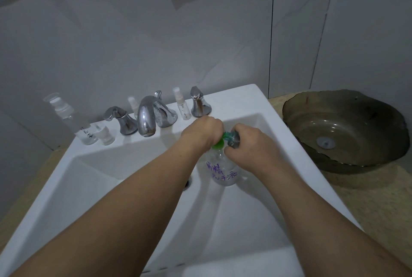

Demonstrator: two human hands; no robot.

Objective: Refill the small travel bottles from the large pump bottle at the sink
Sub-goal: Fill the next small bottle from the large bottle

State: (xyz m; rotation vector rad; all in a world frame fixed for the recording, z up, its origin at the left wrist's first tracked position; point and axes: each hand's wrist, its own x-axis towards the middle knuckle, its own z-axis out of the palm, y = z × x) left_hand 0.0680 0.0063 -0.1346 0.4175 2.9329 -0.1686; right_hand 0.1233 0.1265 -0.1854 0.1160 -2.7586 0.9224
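A: Head view first. Why is the large pump bottle (223,168) held out over the sink (245,98) basin?

B: So any drip falls into the basin, I'd judge. The left hand (204,130) is closed down over its green pump head (219,142), while the right hand (249,149) is curled round a small clear bottle (234,138), held right against the nozzle to catch the liquid.

A: And the other travel bottles?

B: Parked along the back ledge, out of the way: a small spray bottle (181,104) between the faucet (147,118) and the right tap handle (198,103), a taller capped one (71,118) far left with a short one (104,135) beside it.

A: What can't you make out?

B: The nozzle's mouth and the small bottle's opening are hidden by fingers, so whether liquid flows is unclear. Another small bottle (133,104) is half behind the faucet. Fill levels are unreadable in the dim light.
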